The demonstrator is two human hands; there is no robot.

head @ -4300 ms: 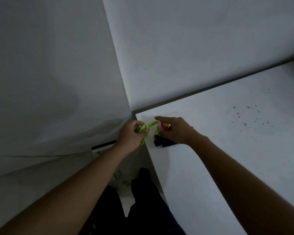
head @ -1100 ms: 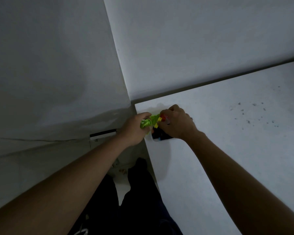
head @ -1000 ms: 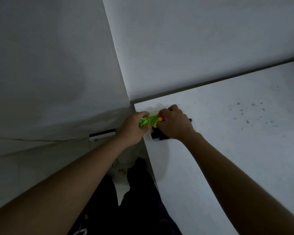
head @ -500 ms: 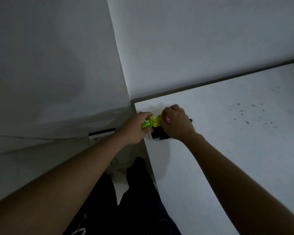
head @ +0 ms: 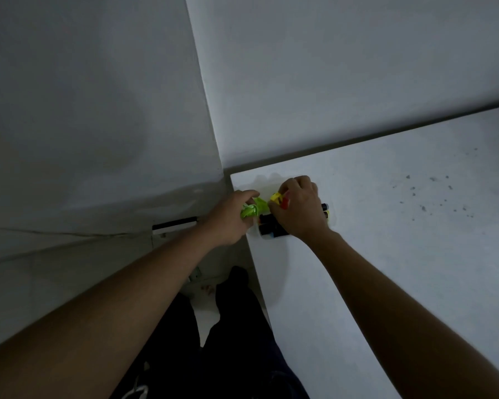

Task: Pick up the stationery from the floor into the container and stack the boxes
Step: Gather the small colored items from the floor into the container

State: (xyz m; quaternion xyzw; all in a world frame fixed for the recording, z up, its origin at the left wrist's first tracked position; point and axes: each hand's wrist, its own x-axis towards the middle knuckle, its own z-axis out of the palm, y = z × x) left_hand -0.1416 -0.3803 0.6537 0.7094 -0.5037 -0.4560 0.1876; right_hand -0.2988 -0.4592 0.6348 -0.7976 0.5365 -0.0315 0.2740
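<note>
At frame centre, my left hand point(head: 228, 218) pinches green strips point(head: 251, 209). My right hand point(head: 298, 208) grips yellow-red bits point(head: 278, 199) above the container point(head: 271, 226), ready to drop.

Lime-green strip point(head: 252, 208), yellow-and-red pieces point(head: 279, 199), black markers point(head: 270, 226) — white, dark-speckled table point(head: 386, 240).

Both arms out fwd, L hand point(head: 228, 218) & R hand point(head: 298, 210) close together, fingers curled shut

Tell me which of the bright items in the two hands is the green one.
The crumpled green piece in the left hand. The right hand pinches yellow and red bits instead, above the dark markers.
</note>
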